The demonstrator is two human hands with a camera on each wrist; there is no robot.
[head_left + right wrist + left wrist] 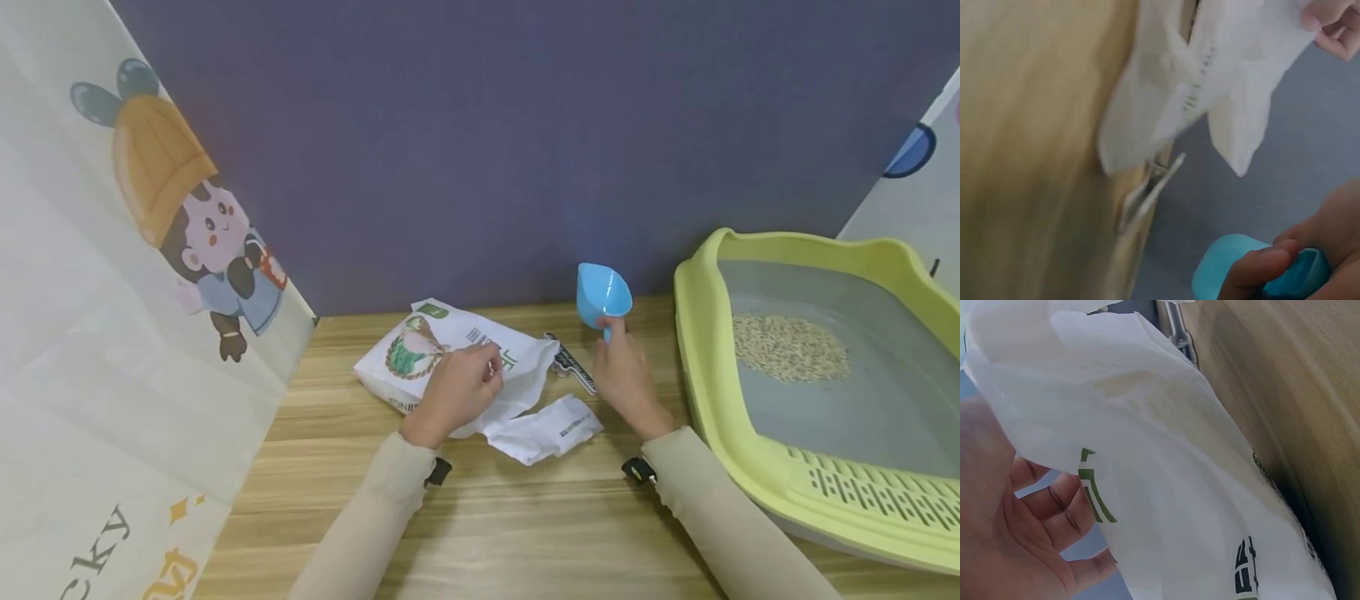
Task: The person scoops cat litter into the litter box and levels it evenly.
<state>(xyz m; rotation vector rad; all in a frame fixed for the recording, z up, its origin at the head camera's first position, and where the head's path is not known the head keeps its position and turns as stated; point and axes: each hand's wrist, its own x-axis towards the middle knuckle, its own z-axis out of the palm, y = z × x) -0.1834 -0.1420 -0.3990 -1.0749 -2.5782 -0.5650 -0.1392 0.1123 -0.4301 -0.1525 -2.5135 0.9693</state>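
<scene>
My right hand [624, 367] grips a light-blue scoop [602, 292] by its handle, thumb along it. The scoop is raised at the back, its bowl facing me. In the right wrist view the same scoop [1225, 259] shows partly behind the thumb. A white printed plastic bag [480, 333] lies on its side, its torn mouth toward the right. My left hand [465, 383] pinches the upper edge of that mouth, lifting the film. In the left wrist view, the fingers [1063, 512] pass partly behind the bag [1160, 487]. What is inside the bag is hidden.
A clip with a black-and-white pattern [573, 367] lies between the bag and my right hand. A loose white flap [547, 429] spreads on the wooden table [517, 517]. At right stands a yellow-rimmed litter box [705, 333] with a pile of pellets [787, 348]. A dark panel [450, 167] rises behind.
</scene>
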